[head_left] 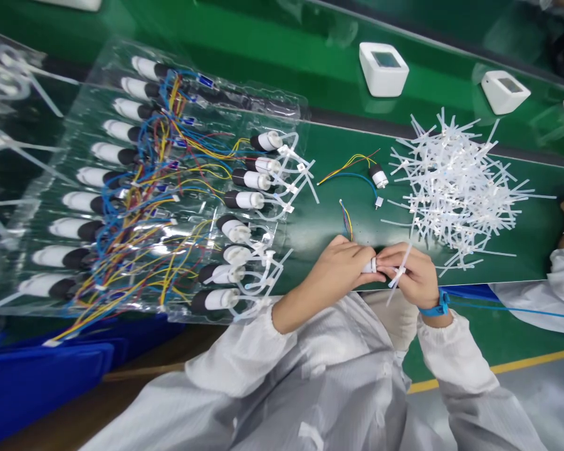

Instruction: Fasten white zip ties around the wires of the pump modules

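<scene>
White mini pump [369, 265] in hand, one more lying loose

The pump sits at lower centre right of the frame, pinched in the fingers of the left hand [343, 268]. The right hand [414, 275] closes its fingertips on a translucent tube [399, 270] with a white connector, right against the pump's end; whether the two are joined is hidden. A short wire lead [346, 220] lies just above the left hand.

At centre right, a loose pump [378, 177] has wires but no visible tube, so it looks untouched. The tube pile [455, 188], farther right, seems far from used up. In the clear plastic tray [277, 104], left of centre, the right-hand column of pumps [250, 200] mostly appears done, with tubes at their ends; the left-hand column [82, 202] is harder to judge.
</scene>
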`<state>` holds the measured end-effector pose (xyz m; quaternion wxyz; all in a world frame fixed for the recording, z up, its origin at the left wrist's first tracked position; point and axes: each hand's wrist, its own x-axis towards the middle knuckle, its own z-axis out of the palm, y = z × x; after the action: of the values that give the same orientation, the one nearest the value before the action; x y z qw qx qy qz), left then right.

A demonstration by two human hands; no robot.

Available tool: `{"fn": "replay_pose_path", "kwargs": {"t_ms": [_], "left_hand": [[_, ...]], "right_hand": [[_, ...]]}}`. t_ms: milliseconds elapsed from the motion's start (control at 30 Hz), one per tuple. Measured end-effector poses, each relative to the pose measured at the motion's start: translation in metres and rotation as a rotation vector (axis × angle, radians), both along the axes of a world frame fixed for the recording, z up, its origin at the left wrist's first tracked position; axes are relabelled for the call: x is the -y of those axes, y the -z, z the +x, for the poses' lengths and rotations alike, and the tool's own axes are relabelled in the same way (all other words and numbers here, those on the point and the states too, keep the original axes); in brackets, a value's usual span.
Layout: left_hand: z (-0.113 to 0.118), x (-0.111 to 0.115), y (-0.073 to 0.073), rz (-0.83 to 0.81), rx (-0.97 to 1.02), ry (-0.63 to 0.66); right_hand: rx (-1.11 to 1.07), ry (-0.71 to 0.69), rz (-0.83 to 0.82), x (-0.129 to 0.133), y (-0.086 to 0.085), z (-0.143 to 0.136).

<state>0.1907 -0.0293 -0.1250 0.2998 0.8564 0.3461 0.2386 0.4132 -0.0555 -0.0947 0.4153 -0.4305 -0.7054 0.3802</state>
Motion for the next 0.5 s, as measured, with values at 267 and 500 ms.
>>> {"fn": "replay_pose_path", "kwargs": {"t_ms": [267,500], "left_hand": [[-0.001,0.003,-0.017,-0.044,0.088,-0.043],[-0.006,0.006,-0.014,0.089,0.169,-0.110]], "right_hand": [[-0.254,0.081,-0.266,-0.002,0.011,0.001],[-0.438,0.133,-0.464,0.004,0.015,-0.004]]}}
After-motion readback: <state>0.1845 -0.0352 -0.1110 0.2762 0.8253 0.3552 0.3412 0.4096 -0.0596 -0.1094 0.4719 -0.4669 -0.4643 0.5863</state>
